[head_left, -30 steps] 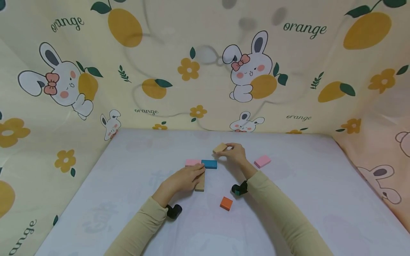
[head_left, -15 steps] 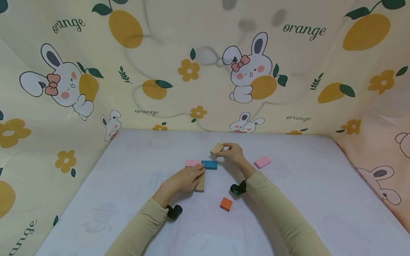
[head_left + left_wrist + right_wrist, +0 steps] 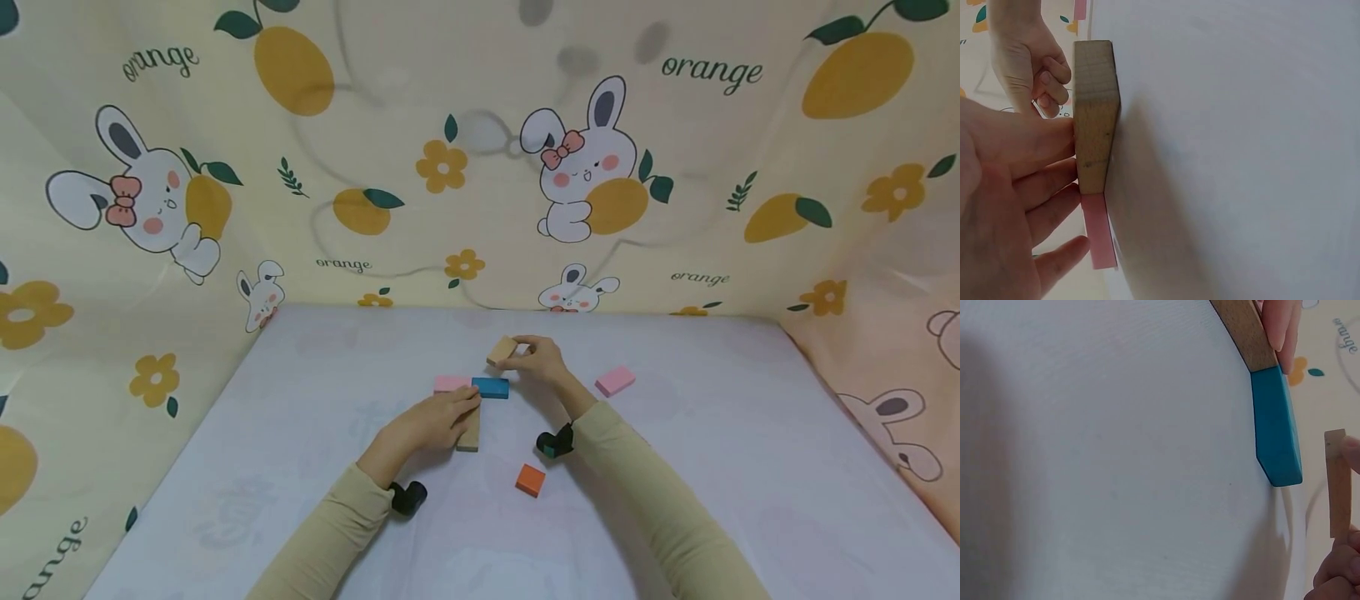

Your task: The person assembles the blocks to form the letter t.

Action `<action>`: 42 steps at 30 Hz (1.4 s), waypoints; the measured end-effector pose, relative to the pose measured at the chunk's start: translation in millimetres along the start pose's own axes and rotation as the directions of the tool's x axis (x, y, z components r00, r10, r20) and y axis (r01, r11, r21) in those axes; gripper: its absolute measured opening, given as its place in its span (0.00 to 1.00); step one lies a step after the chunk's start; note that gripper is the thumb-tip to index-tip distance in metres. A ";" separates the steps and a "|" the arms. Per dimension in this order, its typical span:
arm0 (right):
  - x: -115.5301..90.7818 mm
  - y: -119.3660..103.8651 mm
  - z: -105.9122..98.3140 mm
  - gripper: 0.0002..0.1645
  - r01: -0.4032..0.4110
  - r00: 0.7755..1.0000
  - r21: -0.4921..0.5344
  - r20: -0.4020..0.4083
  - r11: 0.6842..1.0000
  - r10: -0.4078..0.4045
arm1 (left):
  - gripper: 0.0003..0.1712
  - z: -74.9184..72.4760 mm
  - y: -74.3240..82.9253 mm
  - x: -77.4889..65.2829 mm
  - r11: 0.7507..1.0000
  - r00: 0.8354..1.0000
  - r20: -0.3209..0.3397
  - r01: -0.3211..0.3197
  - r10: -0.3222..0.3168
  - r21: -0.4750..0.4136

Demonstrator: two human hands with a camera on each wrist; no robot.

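My left hand (image 3: 429,419) lies over a plain wooden block (image 3: 468,437), its straight fingers touching the block's top. In the left wrist view, the fingertips also reach the edge of a pink block (image 3: 1099,231) that meets the wooden block's far end. A blue block (image 3: 491,388) sits end to end with the pink one, so the three form a T shape. Beyond the blue block, my right hand (image 3: 543,360) pinches a second wooden block (image 3: 501,351) between thumb and fingers. The right wrist view catches this held block (image 3: 1339,487) edge-on.
Another pink block (image 3: 615,381) lies on the white tabletop (image 3: 720,433) to the right. Nearer the front is a small orange block (image 3: 530,480). A patterned cloth (image 3: 480,167) with rabbits and oranges rises behind and at the sides.
My right hand has shifted slightly left with the wooden block, which has turned a little. My left hand and the blocks on the table have stayed in place.
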State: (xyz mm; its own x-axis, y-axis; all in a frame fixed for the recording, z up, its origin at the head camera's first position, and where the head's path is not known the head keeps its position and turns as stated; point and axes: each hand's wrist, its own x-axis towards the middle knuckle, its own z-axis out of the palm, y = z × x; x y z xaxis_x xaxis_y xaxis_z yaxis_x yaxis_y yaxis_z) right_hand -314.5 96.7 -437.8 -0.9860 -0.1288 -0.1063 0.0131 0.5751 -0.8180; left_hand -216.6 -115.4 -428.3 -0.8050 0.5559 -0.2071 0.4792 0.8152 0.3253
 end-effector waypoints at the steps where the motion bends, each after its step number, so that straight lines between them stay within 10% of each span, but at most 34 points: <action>1: 0.1 -0.3 0.3 0.40 0.007 1.000 -0.008 0.002 1.000 -0.007 | 0.28 -0.1 0.1 0.1 1.000 1.000 0.000 0.002 -0.002 0.000; 42: 8.0 -5.6 23.1 0.40 0.151 0.987 -0.088 0.073 0.985 -0.145 | 0.28 1.7 -1.9 -0.7 1.000 0.999 -0.019 -0.030 0.029 -0.007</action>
State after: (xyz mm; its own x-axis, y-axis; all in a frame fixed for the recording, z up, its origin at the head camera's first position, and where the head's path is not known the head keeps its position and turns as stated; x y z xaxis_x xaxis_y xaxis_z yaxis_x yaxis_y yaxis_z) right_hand -318.6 73.7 -447.1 -0.9626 -0.2695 -0.0275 -0.1508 0.6176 -0.7719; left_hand -216.3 -117.1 -430.3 -0.7971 0.5764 -0.1799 0.5003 0.7973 0.3377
